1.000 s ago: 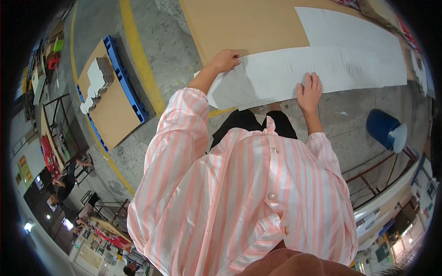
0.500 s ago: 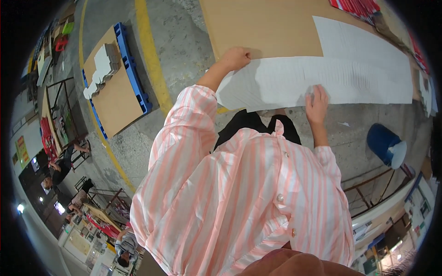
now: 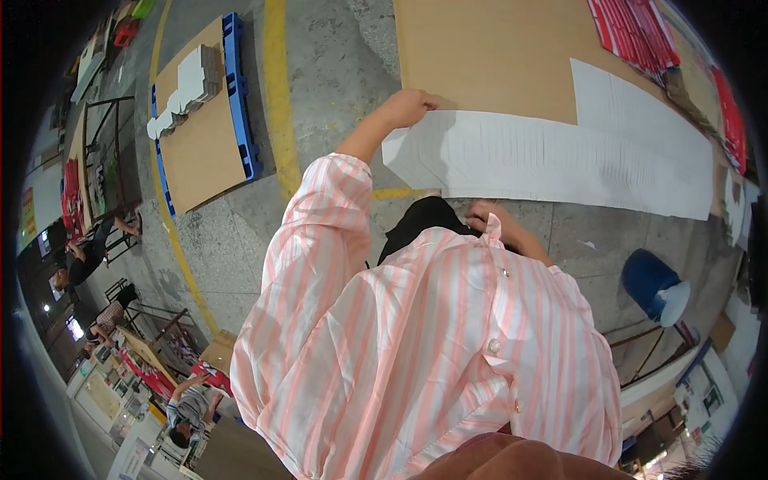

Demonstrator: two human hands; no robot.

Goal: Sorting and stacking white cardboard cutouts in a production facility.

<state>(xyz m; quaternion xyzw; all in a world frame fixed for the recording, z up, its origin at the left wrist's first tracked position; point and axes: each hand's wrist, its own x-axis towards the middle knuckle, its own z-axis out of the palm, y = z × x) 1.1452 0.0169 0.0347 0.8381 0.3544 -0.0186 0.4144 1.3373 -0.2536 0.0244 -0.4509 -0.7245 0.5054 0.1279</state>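
A long white sheet (image 3: 544, 152) with rows of fine vertical creases lies along the near edge of a brown cardboard surface (image 3: 488, 60). By the sheet's upper left corner, my left hand (image 3: 410, 108) rests on the cardboard with its fingers curled together. Whether anything is pinched in them is hidden. My right hand (image 3: 483, 214) is off the sheet, down at my waist beside my black trousers (image 3: 432, 218). Its fingers are partly covered and hard to make out. Another white sheet (image 3: 640, 108) extends upward at the right, joining or overlapping the long one.
Red and white striped folded pieces (image 3: 636, 36) lie at the far right. A blue drum (image 3: 650, 280) stands on the floor to my right. At the left, a blue pallet (image 3: 240, 104) bears cardboard and stacked white-topped pieces (image 3: 192, 80). Other people (image 3: 188, 408) sit at the lower left.
My right hand has left the white sheet and drawn back to my waist. My left hand stays near the sheet's left corner. The whole view has shifted a little.
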